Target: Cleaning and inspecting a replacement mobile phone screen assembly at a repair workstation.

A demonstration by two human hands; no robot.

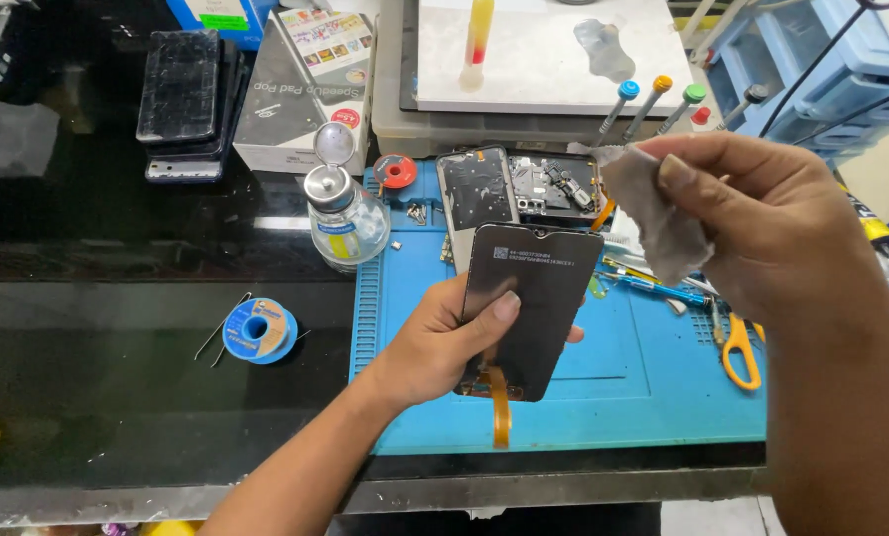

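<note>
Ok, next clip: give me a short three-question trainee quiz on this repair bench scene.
1. True or false: the left hand holds the phone screen panel above the blue work mat.
2. What does the right hand pinch in its fingers?
A) orange-handled scissors
B) a grey cloth
C) a solder spool
3. Fill in: the orange ribbon cable hangs from the panel's ______ edge.

Key
1. True.
2. B, the grey cloth; the scissors lie on the mat and the solder spool sits on the dark bench top.
3. Bottom.
</note>
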